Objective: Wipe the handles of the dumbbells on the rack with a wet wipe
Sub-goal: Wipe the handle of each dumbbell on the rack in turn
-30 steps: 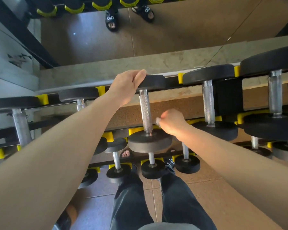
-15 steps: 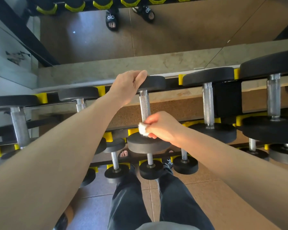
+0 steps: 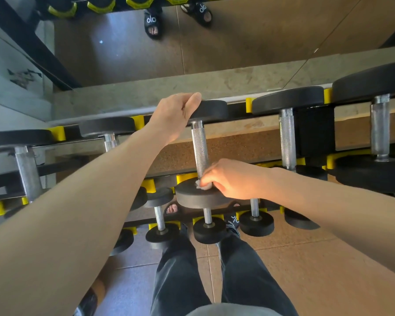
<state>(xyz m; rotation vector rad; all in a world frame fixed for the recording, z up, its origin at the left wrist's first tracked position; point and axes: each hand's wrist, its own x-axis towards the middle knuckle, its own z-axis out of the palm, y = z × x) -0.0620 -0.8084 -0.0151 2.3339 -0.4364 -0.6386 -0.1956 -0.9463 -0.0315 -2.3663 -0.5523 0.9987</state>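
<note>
**Wipe at the foot of the middle handle**

Brown floor tiles (image 3: 306,265) run beneath a dumbbell rack (image 3: 255,159) with yellow cradles, and a mirror (image 3: 237,37) behind it reflects sandalled feet and more weights.

Far left on the upper tier lies a dumbbell with a thick steel handle (image 3: 27,172), and just beside it another whose handle (image 3: 111,142) is mostly hidden behind the left forearm. That arm reaches up to the left hand (image 3: 176,117), which rests on the far black head (image 3: 211,109) of the middle dumbbell, fingers curled over its top edge and thumb lying along the rim.

Below it the knurled handle (image 3: 200,151) runs down to the near head (image 3: 201,195). The right hand (image 3: 233,179) sits at that lower end, fingertips pinching a small bunched white wet wipe (image 3: 202,185) against the base of the handle, where it meets the near head.

Smaller dumbbells (image 3: 209,229) sit on the lower tier, above dark trouser legs (image 3: 178,277).

Right of the hands are two larger dumbbells, their handles (image 3: 287,140) (image 3: 380,128) bare and upright in view, well apart from the wipe.
</note>
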